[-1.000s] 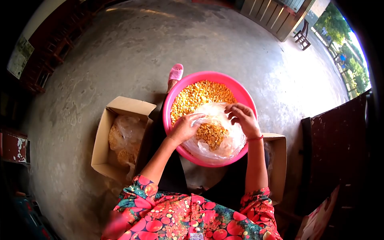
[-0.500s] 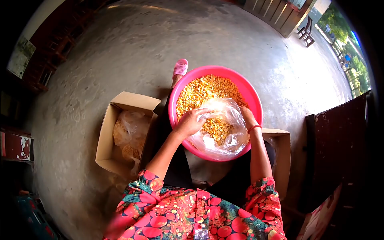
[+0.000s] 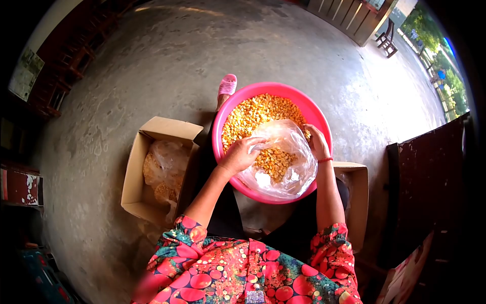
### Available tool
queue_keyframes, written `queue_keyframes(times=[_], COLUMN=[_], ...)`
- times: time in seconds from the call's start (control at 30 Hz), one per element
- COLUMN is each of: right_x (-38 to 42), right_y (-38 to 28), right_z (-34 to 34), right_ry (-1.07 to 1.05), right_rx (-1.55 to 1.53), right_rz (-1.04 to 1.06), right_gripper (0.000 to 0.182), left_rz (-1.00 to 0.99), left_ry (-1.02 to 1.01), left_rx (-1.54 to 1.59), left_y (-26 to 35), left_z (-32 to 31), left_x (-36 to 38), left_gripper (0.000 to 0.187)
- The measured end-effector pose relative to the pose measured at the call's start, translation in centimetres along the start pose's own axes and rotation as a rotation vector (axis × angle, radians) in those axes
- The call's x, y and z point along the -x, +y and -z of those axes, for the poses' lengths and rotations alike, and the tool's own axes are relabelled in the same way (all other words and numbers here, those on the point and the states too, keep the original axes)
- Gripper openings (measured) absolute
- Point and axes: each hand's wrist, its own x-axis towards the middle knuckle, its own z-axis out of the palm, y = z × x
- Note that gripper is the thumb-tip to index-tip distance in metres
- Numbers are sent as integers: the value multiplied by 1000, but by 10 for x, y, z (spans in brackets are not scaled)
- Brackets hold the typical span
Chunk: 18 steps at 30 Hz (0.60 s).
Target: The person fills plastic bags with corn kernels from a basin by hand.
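Note:
A pink basin [image 3: 324, 114] full of yellow corn kernels [image 3: 260, 109] rests at my lap. On the kernels lies a clear plastic bag [image 3: 296, 175], its mouth spread, with some corn inside it. My left hand [image 3: 242, 156] pinches the bag's rim on the left side. At the basin's right side, my right hand [image 3: 317, 144], with a red bracelet at the wrist, is curled with several kernels showing at its fingertips, beside the bag's edge. Part of that hand's grip is hidden.
On the left stands an open cardboard box [image 3: 132, 175] with bags of corn in it. Another cardboard box [image 3: 358, 202] is partly hidden at my right. A dark wooden piece of furniture [image 3: 428, 187] stands further right. A small chair [image 3: 387, 39] is near the doorway.
My right hand has lifted slightly out of the corn, and kernels now show at its fingertips. The bag's far rim has shifted a little. My left hand keeps its place.

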Motion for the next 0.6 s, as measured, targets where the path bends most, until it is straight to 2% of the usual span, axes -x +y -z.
queue_keyframes(times=[0.07, 0.1, 0.17, 0.2, 0.3, 0.37, 0.53, 0.6], right_x=[-5, 0, 10, 16, 36, 47, 59, 63], right_y=[2, -2, -13, -16, -34, -38, -31, -29], right_z=[3, -1, -5, -12, -38, -49, -65, -72], right_ry=[87, 88, -53, -57, -86, -330, -447, -480], right_rx=[-237, -236, -306, -322, -308, -276, -52, 151], right_rz=[37, 37, 99, 167, 197, 139, 24, 13], right_gripper=[17, 17, 21, 21, 25, 30, 32, 29], left_rz=[15, 30, 14, -2, 8, 20, 53, 46], left_ry=[-4, -6, -6, -8, -4, -6, -23, -23], left_rx=[-4, -9, -2, 4, 1, -1, -18, -30], left_y=[3, 5, 3, 2, -2, -2, 0, 2], left_z=[1, 1, 1, 1, -1, -1, -1, 0], left_x=[0, 0, -1, 0, 0, 0, 0, 0], left_gripper=[35, 35, 35, 35, 35, 35, 36, 36])
